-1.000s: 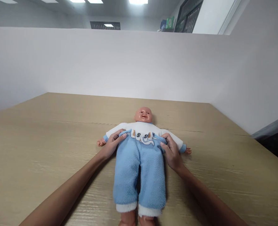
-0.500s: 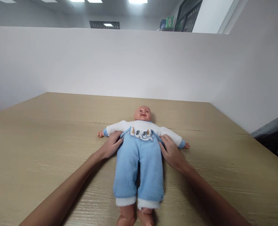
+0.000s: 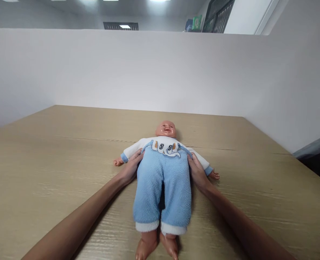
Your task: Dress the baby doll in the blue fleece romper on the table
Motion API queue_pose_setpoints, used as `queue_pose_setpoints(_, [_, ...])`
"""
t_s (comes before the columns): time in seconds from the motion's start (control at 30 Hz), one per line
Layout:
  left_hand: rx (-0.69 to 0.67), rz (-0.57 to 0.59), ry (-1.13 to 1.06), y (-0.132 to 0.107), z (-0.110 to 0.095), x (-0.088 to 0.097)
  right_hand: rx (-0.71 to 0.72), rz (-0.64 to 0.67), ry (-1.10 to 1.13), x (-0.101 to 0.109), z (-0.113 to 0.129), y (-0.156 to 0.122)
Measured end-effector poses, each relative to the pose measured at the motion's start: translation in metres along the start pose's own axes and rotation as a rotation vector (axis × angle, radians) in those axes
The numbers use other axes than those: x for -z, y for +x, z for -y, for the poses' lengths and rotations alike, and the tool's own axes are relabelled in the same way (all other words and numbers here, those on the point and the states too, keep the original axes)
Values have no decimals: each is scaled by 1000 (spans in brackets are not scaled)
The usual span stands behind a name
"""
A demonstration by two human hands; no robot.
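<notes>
**Doll (image 3: 165, 169) on its back on the surface (image 3: 68, 162)!**

Nearest us, bare feet (image 3: 148, 245), toes our way. Then fluffy blue trousers (image 3: 149, 191), and look: left hand (image 3: 131, 169) against one side of the waist, right hand (image 3: 199, 174) against the other, fingers partly hidden, so whether they grip, I can't tell! Beyond, white sleeves (image 3: 134, 148) spread out, the bald head (image 3: 166, 129), and past the surface, a white wall (image 3: 149, 72).

Wood-grain table (image 3: 68, 155) across lower frame, white partition (image 3: 149, 68) across upper half. Green packet (image 3: 197, 22) top right of centre, dark barred panel (image 3: 219, 21) beside.
</notes>
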State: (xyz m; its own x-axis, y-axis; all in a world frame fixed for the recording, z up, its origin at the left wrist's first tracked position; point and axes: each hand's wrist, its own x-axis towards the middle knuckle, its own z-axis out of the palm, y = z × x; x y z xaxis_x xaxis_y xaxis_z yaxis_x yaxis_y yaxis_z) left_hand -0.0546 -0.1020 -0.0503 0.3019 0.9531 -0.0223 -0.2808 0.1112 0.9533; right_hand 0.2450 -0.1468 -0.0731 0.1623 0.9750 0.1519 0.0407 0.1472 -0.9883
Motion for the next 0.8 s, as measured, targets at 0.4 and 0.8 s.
queue_pose_setpoints(0.4, [-53,77,56,4,-12,9,-111,-102,352,-7,8,4])
queue_pose_setpoints(0.8, [31,-9,-149,-3,-6,-5,-209,-159,413,-23,22,-11])
